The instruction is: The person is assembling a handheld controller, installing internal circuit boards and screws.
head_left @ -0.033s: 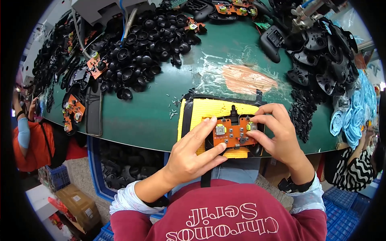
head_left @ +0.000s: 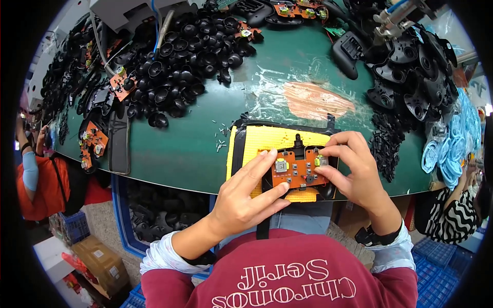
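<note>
An orange circuit board (head_left: 300, 168) sits in a black game controller shell (head_left: 327, 191) on a yellow pad (head_left: 263, 137) at the table's front edge. It carries small square switches and two joystick modules with green sides. My left hand (head_left: 245, 192) grips the left end of the shell and board, fingers on either side of the left joystick module (head_left: 281, 165). At the other end, my right hand (head_left: 354, 167) has its thumb and fingertips closed round the right joystick module (head_left: 321, 161). My palms and fingers cover the shell's ends.
Black thumbstick caps (head_left: 177, 66) are heaped at the back left, near more orange boards (head_left: 94, 141). Black shell halves (head_left: 405, 77) and small black parts (head_left: 386, 138) lie to the right. Loose pins (head_left: 221, 137) are left of the pad. A blue crate (head_left: 122, 220) stands below the table.
</note>
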